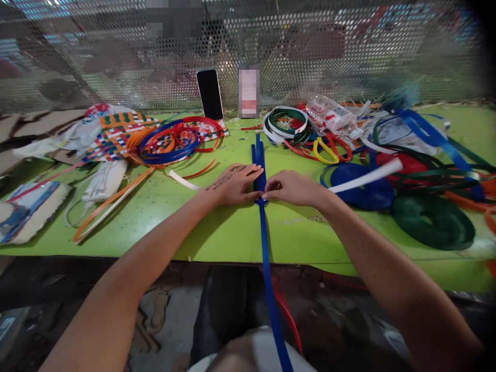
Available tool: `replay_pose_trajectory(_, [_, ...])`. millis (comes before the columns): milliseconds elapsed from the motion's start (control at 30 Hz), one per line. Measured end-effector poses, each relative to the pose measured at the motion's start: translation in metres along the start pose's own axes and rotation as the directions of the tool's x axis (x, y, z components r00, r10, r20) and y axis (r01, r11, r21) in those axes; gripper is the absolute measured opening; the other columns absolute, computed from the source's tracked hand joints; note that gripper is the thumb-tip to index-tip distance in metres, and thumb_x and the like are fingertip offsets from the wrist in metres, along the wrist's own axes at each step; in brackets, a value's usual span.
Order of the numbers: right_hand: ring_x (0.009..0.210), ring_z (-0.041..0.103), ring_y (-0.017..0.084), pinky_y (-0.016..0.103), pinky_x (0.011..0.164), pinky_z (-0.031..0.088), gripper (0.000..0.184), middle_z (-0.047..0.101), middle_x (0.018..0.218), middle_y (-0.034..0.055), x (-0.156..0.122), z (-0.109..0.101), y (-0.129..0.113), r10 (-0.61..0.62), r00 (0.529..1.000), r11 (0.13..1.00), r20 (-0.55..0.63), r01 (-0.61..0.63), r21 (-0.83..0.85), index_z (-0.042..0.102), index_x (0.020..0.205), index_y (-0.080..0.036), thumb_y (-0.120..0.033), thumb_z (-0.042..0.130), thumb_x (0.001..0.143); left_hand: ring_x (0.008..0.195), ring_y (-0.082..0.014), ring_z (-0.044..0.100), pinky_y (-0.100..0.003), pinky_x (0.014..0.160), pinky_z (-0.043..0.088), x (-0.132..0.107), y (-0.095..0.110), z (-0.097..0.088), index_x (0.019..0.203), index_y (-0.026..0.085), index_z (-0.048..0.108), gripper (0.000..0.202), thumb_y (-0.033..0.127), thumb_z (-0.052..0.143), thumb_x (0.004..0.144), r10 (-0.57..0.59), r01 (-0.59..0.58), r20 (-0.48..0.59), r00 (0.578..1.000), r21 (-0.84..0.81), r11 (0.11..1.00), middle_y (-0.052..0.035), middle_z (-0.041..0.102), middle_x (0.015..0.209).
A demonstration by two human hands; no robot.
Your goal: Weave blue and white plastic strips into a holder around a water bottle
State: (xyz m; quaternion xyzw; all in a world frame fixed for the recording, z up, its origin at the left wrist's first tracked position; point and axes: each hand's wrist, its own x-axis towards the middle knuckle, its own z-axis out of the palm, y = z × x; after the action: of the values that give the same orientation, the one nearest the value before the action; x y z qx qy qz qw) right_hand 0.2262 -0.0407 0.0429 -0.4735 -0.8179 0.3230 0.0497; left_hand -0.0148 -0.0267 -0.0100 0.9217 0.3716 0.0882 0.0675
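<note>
Two blue plastic straps (259, 155) lie side by side on the green table (217, 227), running away from me; one long blue strap (271, 294) hangs over the front edge toward my lap. My left hand (234, 185) lies flat on the table with fingers stretched, its fingertips pressing on the blue straps. My right hand (292, 188) is closed in a pinch on the same straps from the right side. The two hands meet at the straps.
Coils of red, blue and orange strap (174, 139) and a woven piece (116, 132) lie left. Blue (358, 188) and green (432, 222) strap rolls, loose straps and a plastic bottle (331, 114) lie right. A phone (210, 94) leans on the mesh wall.
</note>
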Motion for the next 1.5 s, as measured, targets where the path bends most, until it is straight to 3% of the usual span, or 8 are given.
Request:
replay_pose_trajectory(500, [0.075, 0.059, 0.017, 0.031, 0.065, 0.033, 0.031, 0.070, 0.085, -0.0009, -0.004, 0.011, -0.007, 0.058, 0.998, 0.995, -0.011, -0.059, -0.082, 0.064, 0.086, -0.022, -0.033, 0.092, 0.079, 0.159, -0.0403, 0.048, -0.058, 0.133, 0.028, 0.000, 0.003, -0.001, 0.170, 0.014, 0.046, 0.087, 0.075, 0.045, 0.108, 0.012, -0.012, -0.011, 1.000, -0.013, 1.000, -0.0219, 0.046, 0.174])
replay_pose_trajectory(733, [0.072, 0.058, 0.017, 0.033, 0.064, 0.032, 0.033, 0.068, 0.080, 0.0002, -0.002, 0.012, -0.011, 0.085, 0.996, 0.993, -0.007, -0.085, -0.078, 0.063, 0.083, -0.022, -0.049, 0.080, 0.092, 0.159, -0.0388, 0.047, -0.055, 0.134, 0.028, 0.001, 0.004, -0.001, 0.169, 0.014, 0.047, 0.088, 0.075, 0.048, 0.107, -0.007, 0.007, -0.001, 1.000, 0.002, 1.000, -0.0217, 0.047, 0.173])
replay_pose_trajectory(867, [0.074, 0.058, 0.018, 0.033, 0.063, 0.031, 0.037, 0.067, 0.081, 0.0003, -0.001, 0.017, -0.010, 0.087, 0.996, 0.990, -0.033, -0.090, -0.106, 0.060, 0.082, -0.023, -0.049, 0.086, 0.086, 0.159, -0.0382, 0.047, -0.055, 0.134, 0.027, 0.001, 0.004, -0.001, 0.170, 0.014, 0.046, 0.088, 0.074, 0.049, 0.106, -0.013, 0.013, 0.010, 1.000, -0.004, 1.000, -0.0211, 0.046, 0.175])
replay_pose_trajectory(1033, [0.076, 0.059, 0.019, 0.032, 0.064, 0.031, 0.036, 0.067, 0.083, 0.0010, 0.001, 0.018, -0.010, 0.060, 0.998, 0.985, -0.016, -0.062, -0.162, 0.058, 0.085, -0.023, -0.046, 0.085, 0.090, 0.157, -0.0393, 0.049, -0.057, 0.133, 0.028, 0.001, 0.005, 0.000, 0.169, 0.013, 0.047, 0.087, 0.073, 0.050, 0.106, -0.012, 0.012, -0.009, 1.000, -0.011, 1.000, -0.0209, 0.047, 0.174])
replay_pose_trajectory(1200, [0.094, 0.069, 0.027, 0.034, 0.071, 0.038, 0.022, 0.075, 0.103, 0.0115, 0.003, 0.014, -0.030, 0.059, 0.996, 0.936, 0.073, -0.030, -0.350, 0.066, 0.102, -0.018, -0.035, 0.080, 0.098, 0.158, -0.0390, 0.048, -0.057, 0.133, 0.027, 0.000, 0.005, 0.002, 0.169, 0.014, 0.047, 0.088, 0.075, 0.048, 0.106, -0.006, 0.005, -0.019, 1.000, -0.037, 0.999, -0.0207, 0.047, 0.174])
replay_pose_trajectory(1267, [0.106, 0.072, 0.033, 0.035, 0.077, 0.045, 0.032, 0.075, 0.118, 0.0176, 0.003, 0.014, -0.042, 0.105, 0.992, 0.914, 0.067, -0.070, -0.399, 0.068, 0.119, -0.015, -0.032, 0.082, 0.096, 0.159, -0.0389, 0.047, -0.057, 0.134, 0.026, 0.000, 0.005, 0.002, 0.169, 0.014, 0.048, 0.088, 0.075, 0.048, 0.105, -0.010, 0.009, -0.025, 1.000, -0.038, 0.999, -0.0205, 0.048, 0.173])
replay_pose_trajectory(1400, [0.127, 0.067, 0.041, 0.043, 0.094, 0.055, 0.068, 0.069, 0.142, 0.0270, 0.007, 0.016, -0.060, 0.181, 0.984, 0.862, -0.005, -0.161, -0.481, 0.057, 0.152, -0.009, -0.026, 0.086, 0.092, 0.158, -0.0375, 0.047, -0.057, 0.134, 0.026, 0.001, 0.005, 0.004, 0.167, 0.019, 0.051, 0.083, 0.074, 0.049, 0.105, -0.011, 0.009, -0.038, 0.999, -0.036, 0.999, -0.0178, 0.050, 0.172])
replay_pose_trajectory(1500, [0.127, 0.067, 0.043, 0.049, 0.099, 0.056, 0.061, 0.074, 0.130, 0.0275, 0.014, 0.016, -0.069, 0.215, 0.977, 0.813, 0.013, -0.171, -0.556, 0.064, 0.147, -0.006, -0.028, 0.085, 0.094, 0.158, -0.0373, 0.048, -0.056, 0.133, 0.026, 0.002, 0.004, 0.004, 0.168, 0.019, 0.051, 0.083, 0.071, 0.051, 0.103, -0.006, 0.005, -0.036, 0.999, -0.046, 0.999, -0.0179, 0.050, 0.172])
